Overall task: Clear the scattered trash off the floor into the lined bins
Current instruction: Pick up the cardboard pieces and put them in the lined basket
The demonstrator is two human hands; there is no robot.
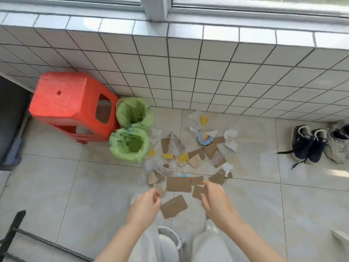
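Observation:
Torn cardboard pieces (pixel 178 184), white paper scraps (pixel 230 132), yellow bits (pixel 204 120) and thin clear plastic (pixel 156 165) lie scattered on the beige floor tiles. Two bins with green liners stand to the left of the mess, one nearer (pixel 130 144) and one behind it (pixel 134 112) against the wall. My left hand (pixel 146 205) hovers low beside a cardboard piece (pixel 173 206), fingers curled and pinched, with nothing clearly in it. My right hand (pixel 215 197) reaches over another cardboard piece (pixel 198 191), fingers spread and touching it.
A red plastic stool (pixel 69 103) stands left of the bins. Dark and white sneakers (pixel 309 144) sit at the right by the white tiled wall (pixel 188 72). A black metal frame (pixel 15 233) is at the lower left, a white object (pixel 168 241) between my legs.

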